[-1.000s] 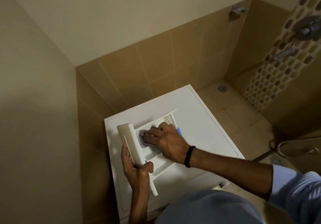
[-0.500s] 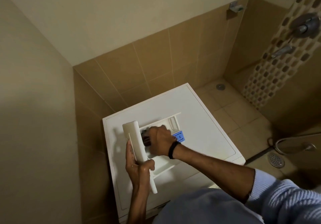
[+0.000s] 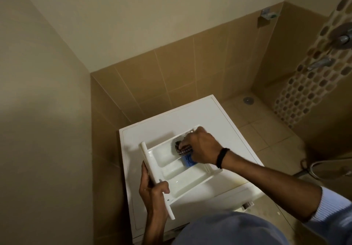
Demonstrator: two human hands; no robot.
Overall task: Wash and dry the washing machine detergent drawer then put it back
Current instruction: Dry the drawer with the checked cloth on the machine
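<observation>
The white detergent drawer (image 3: 172, 166) lies on top of the white washing machine (image 3: 219, 123), its compartments facing up. My left hand (image 3: 152, 189) grips the drawer's front panel at its near end. My right hand (image 3: 200, 145) is shut on a dark patterned cloth (image 3: 182, 147) and presses it into the far part of the drawer. A blue insert (image 3: 187, 162) shows in the drawer just under that hand. The compartments near the front panel lie uncovered and look wet.
Tiled walls close in behind and to the left of the machine. A tiled shower floor with a drain (image 3: 248, 100) lies to the right, below a tap (image 3: 318, 64) on the mosaic wall. A hose loop (image 3: 316, 168) lies on the floor at right.
My right hand slid the cloth from the front-panel end to the drawer's far end, uncovering the near compartments. My left hand kept its hold on the front panel.
</observation>
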